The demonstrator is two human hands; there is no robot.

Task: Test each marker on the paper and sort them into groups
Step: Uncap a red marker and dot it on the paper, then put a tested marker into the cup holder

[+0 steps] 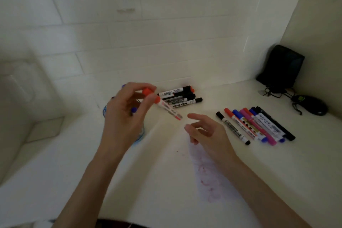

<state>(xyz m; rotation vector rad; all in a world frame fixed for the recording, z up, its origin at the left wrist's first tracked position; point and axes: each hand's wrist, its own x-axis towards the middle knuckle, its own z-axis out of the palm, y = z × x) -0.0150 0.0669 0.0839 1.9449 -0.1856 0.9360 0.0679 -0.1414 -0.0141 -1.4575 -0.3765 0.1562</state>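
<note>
A round clear container (141, 135) with blue markings is standing on a white bench (277, 172). It is sitting almost wholly behind the left hand (127, 114) and wrist. Only slivers of its rim are showing, so its contents cannot be made out.

The left hand is hovering above the bench, its fingers pinching a red marker (167, 107). The marker is slanting down to the right, with a white printed barrel, a red collar and a red lower end. Motion is blurring it. A red cap (147, 91) is sitting between the thumb and fingertips just above the collar. Whether it is joined to the marker is unclear. Small blue spots are showing at the fingertips, too blurred to identify.

The right hand (207, 131) is hovering just right of the marker's lower end, fingers loosely curled and holding nothing.

Beneath the right hand and forearm a sheet of paper (166, 181) is lying on the bench, carrying faint reddish-pink scribbles. Its edges are blending into the white surface.

A small pile of markers (178, 96), mostly black-capped, is lying against the tiled wall (166, 33). A row of markers (255, 126) in black, red, blue and pink is lying side by side to the right, well apart from the pile.

A black pouch (281, 68) is leaning in the far right corner, with a black mouse (312, 107) and tangled cable beside it.
</note>
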